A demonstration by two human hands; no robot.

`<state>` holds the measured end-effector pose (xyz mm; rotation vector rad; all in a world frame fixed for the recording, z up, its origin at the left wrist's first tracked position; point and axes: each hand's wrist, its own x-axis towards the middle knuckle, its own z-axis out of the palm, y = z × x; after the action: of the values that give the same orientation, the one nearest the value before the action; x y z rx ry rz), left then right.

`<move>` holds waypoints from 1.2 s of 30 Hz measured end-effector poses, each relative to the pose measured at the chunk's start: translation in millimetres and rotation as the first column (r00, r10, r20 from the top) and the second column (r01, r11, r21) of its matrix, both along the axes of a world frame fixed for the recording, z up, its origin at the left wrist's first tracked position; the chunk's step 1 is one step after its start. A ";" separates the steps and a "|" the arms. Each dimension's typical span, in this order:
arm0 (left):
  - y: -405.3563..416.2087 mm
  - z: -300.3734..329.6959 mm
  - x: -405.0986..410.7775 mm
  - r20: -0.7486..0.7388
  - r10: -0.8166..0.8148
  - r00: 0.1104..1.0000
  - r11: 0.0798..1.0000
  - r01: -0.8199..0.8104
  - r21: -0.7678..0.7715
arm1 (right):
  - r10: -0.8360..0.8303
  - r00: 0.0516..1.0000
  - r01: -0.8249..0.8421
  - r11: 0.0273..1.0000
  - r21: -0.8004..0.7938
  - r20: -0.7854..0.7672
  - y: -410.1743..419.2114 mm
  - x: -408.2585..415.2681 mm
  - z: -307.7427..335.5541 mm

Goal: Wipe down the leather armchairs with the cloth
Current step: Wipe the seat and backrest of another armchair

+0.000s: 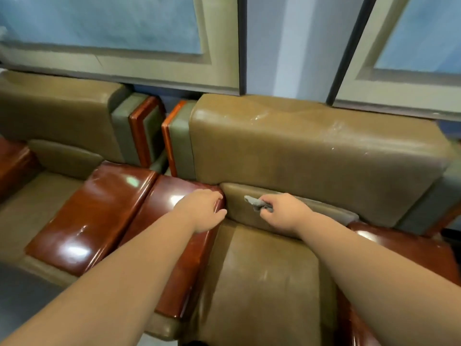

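Cloth [258,204] — bunched, protruding left beyond right-hand [282,212] grip, seemingly.

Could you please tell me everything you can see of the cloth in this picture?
The cloth is a small grey rag, bunched and crumpled rather than spread flat, and looks like soft woven fabric. The right hand grips it, with one end sticking out to the left past the fingers; the rest is hidden inside the grip. It sits against the low lumbar cushion at the base of the olive-brown leather armchair's backrest, just above the seat. Whether it is damp cannot be told.
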<state>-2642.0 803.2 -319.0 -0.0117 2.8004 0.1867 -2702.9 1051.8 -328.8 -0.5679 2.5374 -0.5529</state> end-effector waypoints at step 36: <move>-235.6 -46.0 -299.7 -0.336 0.062 0.940 0.992 -0.021 0.125 | 0.009 0.914 -0.010 1.000 0.000 -0.406 -201.8 -219.2 -0.9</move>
<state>-2941.7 567.6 -365.0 -0.0106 3.1293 0.4027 -2922.0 850.0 -329.6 -0.7630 2.9220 -0.4717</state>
